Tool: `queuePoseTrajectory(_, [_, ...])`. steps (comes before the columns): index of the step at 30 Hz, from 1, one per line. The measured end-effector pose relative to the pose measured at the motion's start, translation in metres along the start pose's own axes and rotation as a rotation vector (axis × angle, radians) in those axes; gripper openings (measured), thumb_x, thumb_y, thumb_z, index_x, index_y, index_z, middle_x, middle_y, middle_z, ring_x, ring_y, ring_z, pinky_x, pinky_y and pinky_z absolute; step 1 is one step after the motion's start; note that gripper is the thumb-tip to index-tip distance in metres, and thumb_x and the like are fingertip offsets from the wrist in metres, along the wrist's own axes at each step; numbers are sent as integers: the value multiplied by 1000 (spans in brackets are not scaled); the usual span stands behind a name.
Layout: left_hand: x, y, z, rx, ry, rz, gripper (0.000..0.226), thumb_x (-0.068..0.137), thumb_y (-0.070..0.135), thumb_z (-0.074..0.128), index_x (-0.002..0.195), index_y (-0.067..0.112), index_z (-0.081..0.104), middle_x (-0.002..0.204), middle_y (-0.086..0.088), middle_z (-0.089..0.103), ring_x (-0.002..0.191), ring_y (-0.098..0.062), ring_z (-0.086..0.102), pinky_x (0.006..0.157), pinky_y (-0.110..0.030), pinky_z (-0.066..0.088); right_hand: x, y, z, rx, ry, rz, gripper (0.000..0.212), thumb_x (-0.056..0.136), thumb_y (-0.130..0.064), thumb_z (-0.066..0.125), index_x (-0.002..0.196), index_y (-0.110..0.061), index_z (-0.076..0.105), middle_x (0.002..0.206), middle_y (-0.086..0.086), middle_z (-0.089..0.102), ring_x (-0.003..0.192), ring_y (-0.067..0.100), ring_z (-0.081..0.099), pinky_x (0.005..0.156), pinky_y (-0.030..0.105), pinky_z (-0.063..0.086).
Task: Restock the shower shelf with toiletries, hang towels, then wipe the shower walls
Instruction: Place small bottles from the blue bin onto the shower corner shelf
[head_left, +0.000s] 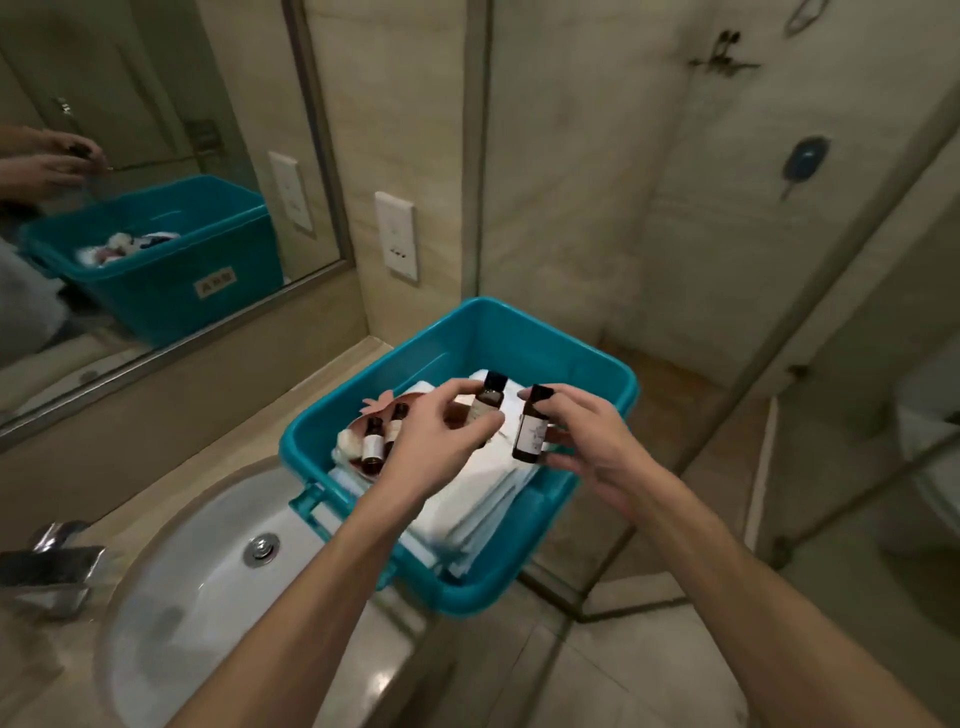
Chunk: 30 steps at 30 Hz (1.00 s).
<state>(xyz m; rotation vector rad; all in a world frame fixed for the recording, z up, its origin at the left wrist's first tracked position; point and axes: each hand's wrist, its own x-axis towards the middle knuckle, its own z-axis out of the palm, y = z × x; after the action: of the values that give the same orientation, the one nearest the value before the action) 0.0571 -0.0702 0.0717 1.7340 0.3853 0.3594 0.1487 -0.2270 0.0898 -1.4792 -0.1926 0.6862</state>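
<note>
Over bin (467, 322): left hand (441, 436) pinches bottle (488, 402), right hand (587, 441) grips second bottle (530, 431), both above towels (467, 509). Spares (382, 436) lie just left of my left fingers. Lift straight, caps up, no clinking.

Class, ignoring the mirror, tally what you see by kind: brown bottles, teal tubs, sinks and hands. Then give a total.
Brown bottles: 4
Teal tubs: 1
Sinks: 1
Hands: 2 (left hand, right hand)
Total: 8

Dim greenish light, soft blur, warped edges
</note>
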Motion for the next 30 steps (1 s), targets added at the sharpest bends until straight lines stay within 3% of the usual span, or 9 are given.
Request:
queuePoseTrajectory(2, [-4,15,32,-51,-49,-1,19,85,20,75,102,28,71,86,-9,76,81,-27,74,82,-46,59,-21,-5,-32,51,54,-26,22,96,-9,56,105,-13,76,87,3,73,83,18,67,77,42,61])
queuePoseTrajectory(4, [-9,23,64,-77,-75,-6,19,86,18,75,103,24,69,89,-10,76,82,-26,76,81,-45,62,-45,-8,-63,96,100,-61,21,96,-10,56,105,-14,75,87,3,73,80,16,67,74,41,61])
queuePoseTrajectory(8, [-30,39,131,-101,-170,3,26,81,20,76,102,32,67,91,-11,76,89,-25,74,84,-47,61,-96,-1,-130,152,242,-94,11,95,-11,63,100,-17,71,80,-1,73,72,12,68,65,35,59])
queuePoseTrajectory(11, [-52,54,181,-118,-269,31,26,88,21,75,110,22,63,97,-18,74,87,-20,71,83,-45,62,-135,6,-183,216,354,-88,5,91,-14,70,94,-18,70,86,3,72,83,19,66,79,44,60])
queuePoseTrajectory(14, [-72,74,229,-172,-321,17,20,90,30,74,106,26,63,99,-14,76,90,-23,75,79,-41,63,-170,10,-228,256,449,-83,4,90,-14,70,91,-17,68,90,6,70,85,20,67,71,39,59])
queuePoseTrajectory(17, [-83,92,269,-230,-370,-18,17,91,25,73,105,28,63,99,-9,77,93,-25,75,77,-35,62,-192,6,-263,262,503,-99,5,90,-15,70,95,-16,67,93,7,68,86,22,65,74,41,60])
queuePoseTrajectory(23, [-65,128,330,-169,-424,57,18,88,23,75,101,24,64,97,-6,77,97,-25,74,86,-46,60,-200,-24,-315,262,553,-153,11,89,-17,72,99,-13,70,101,11,70,97,25,67,77,43,62])
queuePoseTrajectory(26, [-38,148,358,-114,-483,161,25,88,25,76,107,26,60,104,-7,75,101,-25,72,87,-46,60,-188,-47,-344,241,571,-192,17,89,-18,73,103,-8,70,101,11,70,95,24,68,76,42,62])
queuePoseTrajectory(30, [15,178,397,-138,-587,228,32,87,20,78,114,24,60,103,-9,76,100,-26,73,83,-42,61,-157,-84,-387,190,594,-255,9,89,-16,72,97,-14,70,92,6,71,90,21,66,84,47,60])
